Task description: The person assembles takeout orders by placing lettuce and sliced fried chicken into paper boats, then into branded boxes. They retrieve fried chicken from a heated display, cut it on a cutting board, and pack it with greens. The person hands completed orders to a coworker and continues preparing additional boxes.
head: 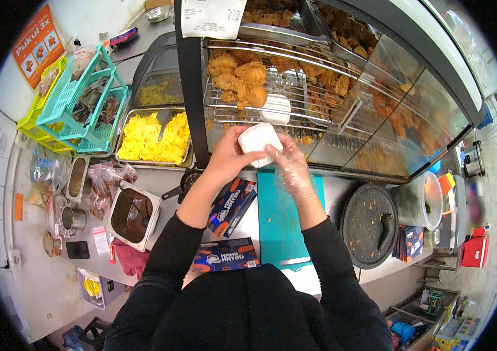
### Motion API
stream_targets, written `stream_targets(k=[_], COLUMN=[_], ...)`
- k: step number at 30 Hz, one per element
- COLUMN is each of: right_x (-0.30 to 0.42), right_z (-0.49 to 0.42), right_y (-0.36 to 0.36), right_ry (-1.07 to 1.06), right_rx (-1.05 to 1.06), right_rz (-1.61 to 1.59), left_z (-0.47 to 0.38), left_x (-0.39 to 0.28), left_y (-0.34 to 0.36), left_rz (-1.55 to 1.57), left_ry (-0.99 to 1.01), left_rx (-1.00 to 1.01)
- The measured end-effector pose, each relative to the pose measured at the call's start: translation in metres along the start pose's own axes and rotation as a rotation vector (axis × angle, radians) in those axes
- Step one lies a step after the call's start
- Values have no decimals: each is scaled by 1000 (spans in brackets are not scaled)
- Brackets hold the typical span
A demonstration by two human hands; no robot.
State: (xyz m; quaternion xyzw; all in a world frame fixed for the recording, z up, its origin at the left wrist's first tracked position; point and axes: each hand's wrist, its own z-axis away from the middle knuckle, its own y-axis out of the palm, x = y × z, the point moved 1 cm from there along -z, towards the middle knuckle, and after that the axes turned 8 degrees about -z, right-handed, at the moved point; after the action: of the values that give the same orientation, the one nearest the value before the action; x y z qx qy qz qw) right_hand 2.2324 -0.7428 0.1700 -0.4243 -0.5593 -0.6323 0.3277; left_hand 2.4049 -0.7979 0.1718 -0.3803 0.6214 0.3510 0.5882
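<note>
Both my hands meet around a white paper-wrapped packet (260,141) just in front of the glass food warmer. My left hand (226,154), bare, grips it from the left with the thumb across the lower side. On my right hand (291,162) is a clear plastic glove, and its fingers press on the packet's right side. A second white packet (275,109) rests on the wire rack (235,115) inside the warmer. Pieces of fried chicken (241,81) are heaped beside it. Below my hands lie a teal cutting board (281,219) and two printed boxes (226,254).
At left are a tray of scrambled egg (143,136), a steel pan of dark sauce (132,215) and teal plastic baskets (86,105). A round black lid (369,223) and a clear tub (421,199) stand at right. The warmer's glass panel (362,127) angles across the right.
</note>
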Motion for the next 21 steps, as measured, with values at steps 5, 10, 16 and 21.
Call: stream_targets(k=[5,10,16,21], right_x=[11,-4,-96,-135], right_z=[37,74,93,83], right_y=[-19,-42,-15,-21], right_ry=[360,501,174,82], right_rx=[-80,50,91,293], right_rz=[-173,-319,-108,696], left_z=[76,138,135,129], left_x=[-12,36,53,38], left_y=[-8,5,-26,-50], left_rz=[-403,-1071,-972,-929], left_ry=[-16,-247,-221,-201], left_rx=[39,140,70,23])
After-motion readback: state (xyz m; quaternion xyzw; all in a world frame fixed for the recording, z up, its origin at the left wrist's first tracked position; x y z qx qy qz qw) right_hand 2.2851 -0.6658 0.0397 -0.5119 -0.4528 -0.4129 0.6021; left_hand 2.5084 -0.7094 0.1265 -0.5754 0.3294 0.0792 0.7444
